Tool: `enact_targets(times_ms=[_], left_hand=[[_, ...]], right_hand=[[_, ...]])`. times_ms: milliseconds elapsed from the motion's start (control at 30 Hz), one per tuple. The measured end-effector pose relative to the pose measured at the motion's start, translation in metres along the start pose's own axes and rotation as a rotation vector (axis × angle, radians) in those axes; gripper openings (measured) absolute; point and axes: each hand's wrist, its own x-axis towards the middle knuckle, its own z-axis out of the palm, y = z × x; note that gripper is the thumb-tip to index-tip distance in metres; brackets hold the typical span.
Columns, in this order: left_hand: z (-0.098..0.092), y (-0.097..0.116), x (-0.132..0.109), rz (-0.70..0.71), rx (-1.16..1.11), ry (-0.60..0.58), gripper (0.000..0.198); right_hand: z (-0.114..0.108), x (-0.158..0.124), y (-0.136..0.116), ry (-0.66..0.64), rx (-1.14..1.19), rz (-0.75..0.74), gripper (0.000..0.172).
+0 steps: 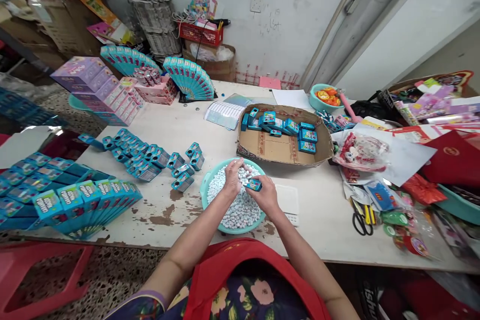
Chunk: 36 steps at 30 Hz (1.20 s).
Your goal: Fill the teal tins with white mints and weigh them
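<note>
Box (254,185) in right fingers (264,188), pellets (239,214) in basin (204,187)

Narrow gap between blue boxes (182,181) and basin (204,192)

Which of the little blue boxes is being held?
The little blue box in the right hand, above the turquoise basin of white pellets; the others sit in the cardboard tray or on the table.

Stretches both forearms (200,230) forward, angled inward. Curls the left hand (233,178); pinches with the right hand (267,196), just beside it.
</note>
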Motion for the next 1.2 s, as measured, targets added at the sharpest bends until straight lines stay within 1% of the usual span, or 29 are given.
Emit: enact_targets(times_ms=[100, 233, 300, 400, 467, 567, 733, 867, 1000, 1100, 1200], left_hand=[[0.001, 0.001, 0.002, 0.027, 0.008, -0.006, 0.030], [0.001, 0.005, 0.003, 0.030, 0.032, 0.006, 0.030], [0.001, 0.007, 0.004, 0.033, 0.061, -0.017, 0.029], [0.001, 0.008, 0.005, 0.049, 0.095, -0.098, 0.035], [0.001, 0.007, 0.006, 0.061, 0.113, -0.099, 0.039], [0.000, 0.005, 0.007, 0.056, 0.137, -0.071, 0.038], [0.000, 0.004, 0.007, 0.027, 0.176, -0.133, 0.038], [0.002, 0.002, 0.005, 0.059, 0.214, -0.103, 0.035], [0.002, -0.002, 0.002, 0.065, 0.244, -0.109, 0.033], [0.001, -0.006, 0.001, 0.070, 0.260, -0.100, 0.030], [0.001, -0.006, 0.000, 0.104, 0.251, -0.097, 0.027]], right_hand=[[0.000, 0.001, 0.000, 0.019, 0.064, 0.019, 0.028], [0.001, 0.002, -0.002, 0.022, 0.139, 0.021, 0.031], [0.002, 0.003, -0.003, 0.026, 0.160, 0.014, 0.032], [0.004, 0.003, -0.004, 0.036, 0.176, 0.018, 0.031], [0.005, 0.003, -0.004, 0.018, 0.180, 0.020, 0.030], [0.005, 0.002, -0.004, -0.005, 0.191, 0.022, 0.030], [0.004, 0.001, -0.001, 0.033, 0.241, 0.055, 0.034], [0.005, 0.000, 0.001, 0.029, 0.254, 0.076, 0.033], [0.006, -0.002, 0.004, 0.050, 0.278, 0.079, 0.033], [0.007, -0.003, 0.005, 0.038, 0.269, 0.067, 0.033], [0.009, -0.003, 0.006, 0.037, 0.289, 0.069, 0.034]])
